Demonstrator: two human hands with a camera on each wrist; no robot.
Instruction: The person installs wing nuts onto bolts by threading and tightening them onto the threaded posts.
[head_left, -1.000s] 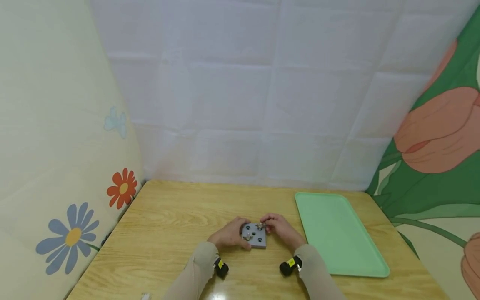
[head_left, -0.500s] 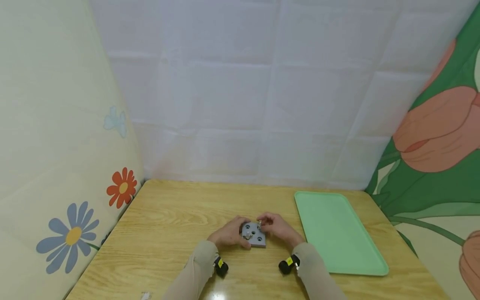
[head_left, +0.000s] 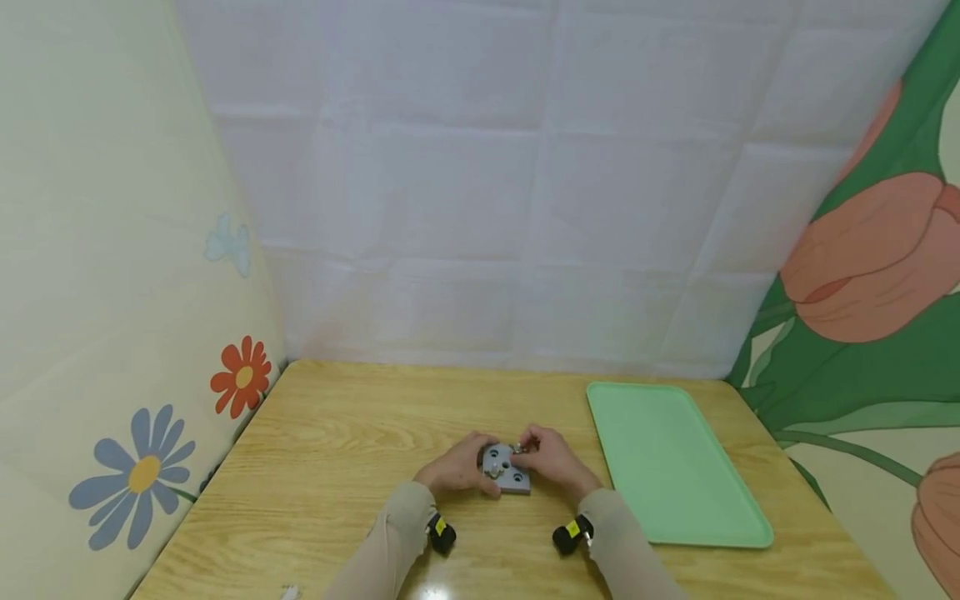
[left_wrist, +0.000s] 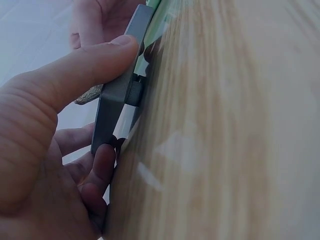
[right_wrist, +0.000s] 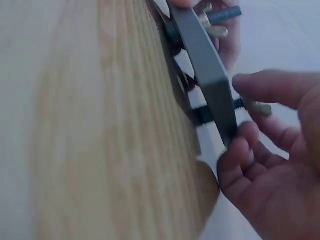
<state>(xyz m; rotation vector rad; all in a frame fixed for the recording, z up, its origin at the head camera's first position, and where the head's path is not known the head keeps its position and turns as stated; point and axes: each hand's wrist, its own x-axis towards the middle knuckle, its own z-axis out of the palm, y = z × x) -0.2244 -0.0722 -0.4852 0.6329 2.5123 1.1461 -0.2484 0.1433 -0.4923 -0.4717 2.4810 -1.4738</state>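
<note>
My left hand (head_left: 453, 469) grips a grey square plate (head_left: 511, 481) by its left side, thumb in front and fingers behind. The plate has several round holes and is held just over the table, as both wrist views show. Two bolts pass through it, their heads (left_wrist: 134, 94) on the underside. One wing nut (right_wrist: 217, 31) sits on the bolt near my left hand, with threads sticking out past it. Around the other wing nut (right_wrist: 262, 108), at the far right corner, the thumb and fingers of my right hand (head_left: 555, 460) close; its bolt end is partly hidden.
A light green tray (head_left: 678, 467) lies on the wooden table (head_left: 360, 417) to the right of my right hand. A small whitish object (head_left: 290, 592) is at the front edge, cut off by the frame. White cloth (head_left: 465, 208) hangs behind the table.
My right fingers have shifted around the far wing nut, the thumb now over the plate's right side. The wing nut's wings have turned. My left hand keeps its grip on the plate.
</note>
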